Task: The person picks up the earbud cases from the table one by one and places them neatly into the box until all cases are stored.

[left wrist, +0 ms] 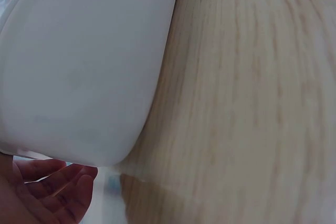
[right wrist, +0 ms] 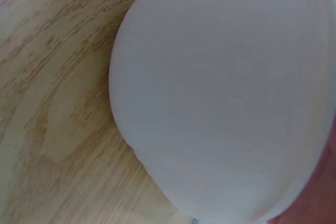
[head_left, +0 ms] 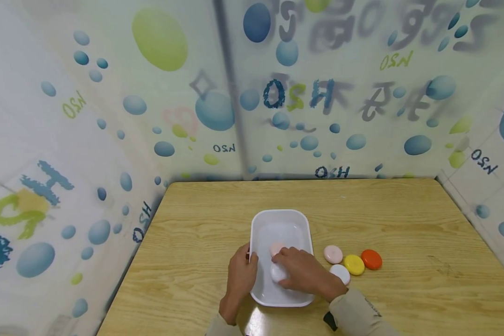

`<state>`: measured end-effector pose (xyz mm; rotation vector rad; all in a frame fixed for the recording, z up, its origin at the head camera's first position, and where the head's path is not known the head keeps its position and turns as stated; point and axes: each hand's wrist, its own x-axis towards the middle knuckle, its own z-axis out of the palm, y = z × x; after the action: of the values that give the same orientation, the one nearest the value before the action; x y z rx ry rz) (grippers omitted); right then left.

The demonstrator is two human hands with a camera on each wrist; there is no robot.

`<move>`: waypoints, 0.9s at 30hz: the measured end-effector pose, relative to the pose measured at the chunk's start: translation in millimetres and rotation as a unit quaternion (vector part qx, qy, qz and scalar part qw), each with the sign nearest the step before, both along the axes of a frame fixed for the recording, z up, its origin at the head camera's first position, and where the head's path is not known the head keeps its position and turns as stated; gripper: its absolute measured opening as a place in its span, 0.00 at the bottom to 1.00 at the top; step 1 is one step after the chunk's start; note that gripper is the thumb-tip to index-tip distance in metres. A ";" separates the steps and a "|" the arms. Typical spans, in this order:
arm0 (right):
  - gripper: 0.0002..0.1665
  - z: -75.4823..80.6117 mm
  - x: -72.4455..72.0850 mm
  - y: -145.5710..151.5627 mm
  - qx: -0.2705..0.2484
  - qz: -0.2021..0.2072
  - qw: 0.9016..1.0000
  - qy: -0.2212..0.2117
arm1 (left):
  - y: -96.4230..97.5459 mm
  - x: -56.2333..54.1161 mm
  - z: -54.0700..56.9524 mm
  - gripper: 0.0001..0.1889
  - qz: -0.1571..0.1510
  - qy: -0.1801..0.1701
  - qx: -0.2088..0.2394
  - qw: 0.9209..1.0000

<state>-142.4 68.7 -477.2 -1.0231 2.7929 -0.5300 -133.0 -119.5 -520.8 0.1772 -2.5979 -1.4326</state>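
Observation:
A white rectangular tray [head_left: 294, 228] lies on the wooden table in the head view. My left hand [head_left: 241, 273] grips its left rim, thumb on top. In the left wrist view the fingers [left wrist: 79, 198] curl beside the tray's outer wall [left wrist: 89, 72]. My right hand [head_left: 304, 270] reaches over the right rim and holds a white round disc [head_left: 277, 274] between thumb and fingers inside the tray. Just beyond those fingers a pale pink disc [head_left: 276, 247] is partly hidden. The tray's side [right wrist: 220, 93] fills most of the right wrist view, so the right fingertips are hidden there.
To the tray's right sit a second pale pink disc [head_left: 333, 254], a yellow disc [head_left: 354, 264], a red disc [head_left: 371, 259] and another white disc [head_left: 339, 273] partly behind the right wrist. Patterned curtain walls [head_left: 252, 130] border the table [head_left: 193, 224] at the back and sides.

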 end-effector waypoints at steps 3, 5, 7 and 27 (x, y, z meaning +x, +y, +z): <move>0.34 0.5 -1.2 0.8 -0.002 -0.002 1.000 -0.008 | 0.7 -0.1 0.9 0.18 0.000 -0.001 -0.003 1.000; 0.37 1.7 -2.2 1.6 -0.010 -0.005 1.000 -0.010 | 1.1 0.0 1.6 0.18 0.001 -0.001 -0.004 1.000; 0.39 3.5 -3.3 2.7 -0.024 -0.008 1.000 -0.009 | 1.3 0.4 2.3 0.18 0.003 0.001 -0.003 1.000; 0.32 28.7 -20.6 50.5 -0.108 -0.161 0.980 0.037 | 2.4 0.7 3.8 0.18 0.011 0.000 -0.003 1.000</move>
<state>-163.0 119.2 -448.5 -0.6325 3.0388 -0.8644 -132.2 -117.1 -517.0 0.2046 -2.5906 -1.4178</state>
